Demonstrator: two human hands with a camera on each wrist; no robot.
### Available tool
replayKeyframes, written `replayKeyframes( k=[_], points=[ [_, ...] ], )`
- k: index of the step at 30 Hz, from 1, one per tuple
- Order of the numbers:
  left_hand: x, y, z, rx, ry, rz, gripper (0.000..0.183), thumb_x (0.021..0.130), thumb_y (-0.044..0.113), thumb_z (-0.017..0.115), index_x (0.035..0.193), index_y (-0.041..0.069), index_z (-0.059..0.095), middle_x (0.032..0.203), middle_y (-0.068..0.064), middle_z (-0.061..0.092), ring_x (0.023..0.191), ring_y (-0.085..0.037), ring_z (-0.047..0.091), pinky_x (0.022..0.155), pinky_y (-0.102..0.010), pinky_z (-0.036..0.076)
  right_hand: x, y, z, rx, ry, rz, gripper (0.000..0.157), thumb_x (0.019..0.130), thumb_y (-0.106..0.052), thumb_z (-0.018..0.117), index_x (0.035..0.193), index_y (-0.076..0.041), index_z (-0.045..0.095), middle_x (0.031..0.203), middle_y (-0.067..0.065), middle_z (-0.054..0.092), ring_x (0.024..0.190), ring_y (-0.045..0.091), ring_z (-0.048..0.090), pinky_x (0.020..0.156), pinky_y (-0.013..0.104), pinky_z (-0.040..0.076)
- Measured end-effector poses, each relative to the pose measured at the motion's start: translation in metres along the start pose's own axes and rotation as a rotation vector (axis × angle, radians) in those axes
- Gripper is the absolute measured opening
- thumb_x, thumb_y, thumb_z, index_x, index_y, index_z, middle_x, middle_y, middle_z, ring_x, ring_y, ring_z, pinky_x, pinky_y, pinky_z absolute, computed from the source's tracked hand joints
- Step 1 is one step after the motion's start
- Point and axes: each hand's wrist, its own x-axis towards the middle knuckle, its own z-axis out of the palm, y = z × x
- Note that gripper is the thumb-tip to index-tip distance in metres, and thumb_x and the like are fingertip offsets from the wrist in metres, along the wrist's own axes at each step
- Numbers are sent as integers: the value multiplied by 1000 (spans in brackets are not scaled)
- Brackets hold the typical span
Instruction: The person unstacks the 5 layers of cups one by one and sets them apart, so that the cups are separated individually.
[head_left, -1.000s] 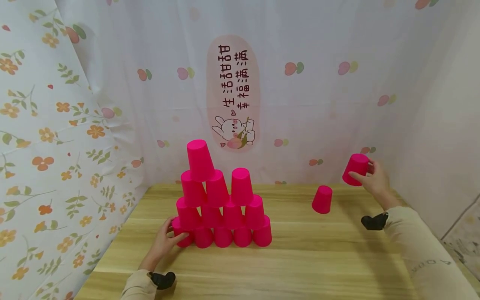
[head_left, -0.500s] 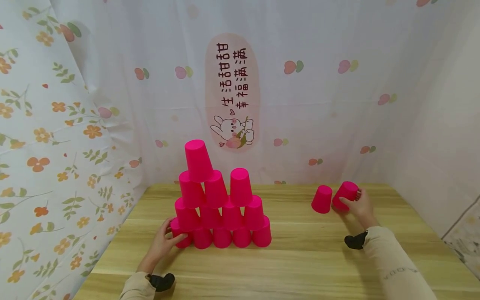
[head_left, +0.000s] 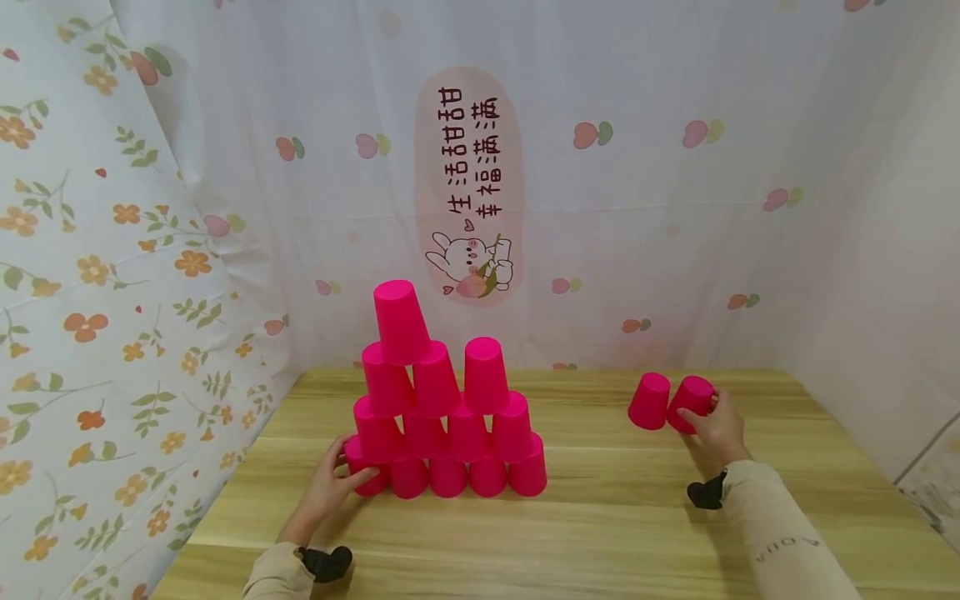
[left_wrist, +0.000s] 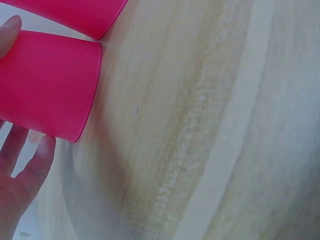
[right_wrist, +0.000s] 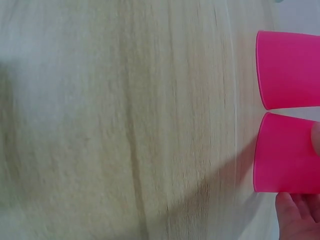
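Upside-down pink cups form a pyramid on the wooden table, left of centre in the head view. Its bottom row has several cups, the second row several, the third row three, and one top cup [head_left: 401,321] stands above the left pair. My left hand [head_left: 326,487] holds the bottom row's leftmost cup [left_wrist: 50,82] between thumb and fingers. At the right, my right hand [head_left: 722,429] grips another upside-down pink cup [head_left: 688,404] from its right side, its rim at the table. Close to its left stands a matching cup [head_left: 650,402]; the right wrist view shows the two nearly touching.
The wooden table [head_left: 585,533] ends at a white printed curtain [head_left: 637,208] behind the cups. A flowered cloth [head_left: 135,333] hangs along the left side. Bare tabletop lies between the pyramid and the right-hand pair. Black straps with cameras [head_left: 326,564] sit at both wrists.
My right hand has brought its cup down and to the left, from the air onto the table beside the single cup. The left hand and the pyramid have stayed put.
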Motion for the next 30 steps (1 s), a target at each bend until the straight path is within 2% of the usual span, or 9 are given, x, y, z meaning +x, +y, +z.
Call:
replayKeyframes(
  k=[4, 7, 11, 14, 17, 22, 24, 29, 30],
  points=[
    [-1, 3, -2, 2, 2, -4, 55, 72, 3, 71, 120, 0, 45, 107, -17, 53, 98, -34, 50, 67, -30, 47, 2, 2, 1, 0, -15, 9, 70, 83, -12, 59, 128, 16, 13, 124, 39, 30, 111, 50, 33, 91, 54, 32],
    [0, 3, -3, 6, -9, -3, 56, 72, 4, 72, 121, 0, 44, 109, -18, 52, 100, -36, 49, 69, -31, 46, 3, 3, -3, 13, -74, -10, 77, 83, -10, 58, 131, 16, 4, 126, 41, 25, 113, 51, 30, 92, 54, 30],
    [0, 0, -1, -6, -20, 4, 56, 72, 5, 72, 121, 0, 44, 110, -18, 52, 101, -36, 49, 71, -33, 46, 11, -7, -20, 19, -181, -84, 85, 84, -7, 57, 130, 17, -10, 129, 44, 10, 117, 55, 17, 94, 59, 22],
    [0, -1, 0, -8, -16, -6, 56, 72, 4, 72, 121, 0, 44, 110, -18, 52, 100, -35, 49, 71, -33, 46, 18, -26, -39, -4, -200, -152, 87, 83, -9, 57, 129, 17, -12, 128, 46, 2, 118, 57, 8, 93, 62, 17],
    [0, 1, 0, -7, -16, -17, 56, 72, 4, 71, 121, -1, 44, 110, -18, 52, 100, -35, 49, 71, -32, 46, 23, -55, -58, -53, -164, -223, 87, 83, -15, 59, 131, 15, -8, 130, 44, 2, 119, 56, 7, 92, 63, 17],
    [-8, 26, -1, -5, -11, -12, 51, 72, 0, 70, 117, -6, 45, 105, -21, 53, 98, -39, 49, 70, -36, 46, 22, -117, -77, -92, -121, -348, 86, 85, -26, 59, 137, 7, -1, 136, 36, 9, 123, 50, 12, 94, 61, 18],
    [-8, 24, 0, -7, -8, -8, 51, 73, 0, 70, 117, -5, 45, 105, -21, 53, 97, -39, 49, 70, -36, 46, 17, -146, -78, -54, -137, -393, 85, 85, -27, 59, 139, 3, 0, 138, 33, 10, 126, 46, 12, 95, 59, 17],
    [-3, 1, 1, -17, 6, 8, 55, 72, 3, 71, 119, -2, 44, 108, -18, 52, 99, -36, 49, 71, -34, 46, -3, -214, -69, 62, -223, -451, 79, 87, -27, 57, 142, -7, 4, 142, 23, 14, 129, 37, 15, 98, 55, 19],
    [-3, 1, 1, -20, 7, 8, 55, 72, 3, 71, 120, -2, 44, 108, -18, 52, 99, -36, 49, 71, -35, 46, -7, -225, -65, 85, -241, -454, 77, 87, -27, 57, 142, -8, 6, 143, 21, 15, 129, 35, 16, 98, 53, 21]
  ],
)
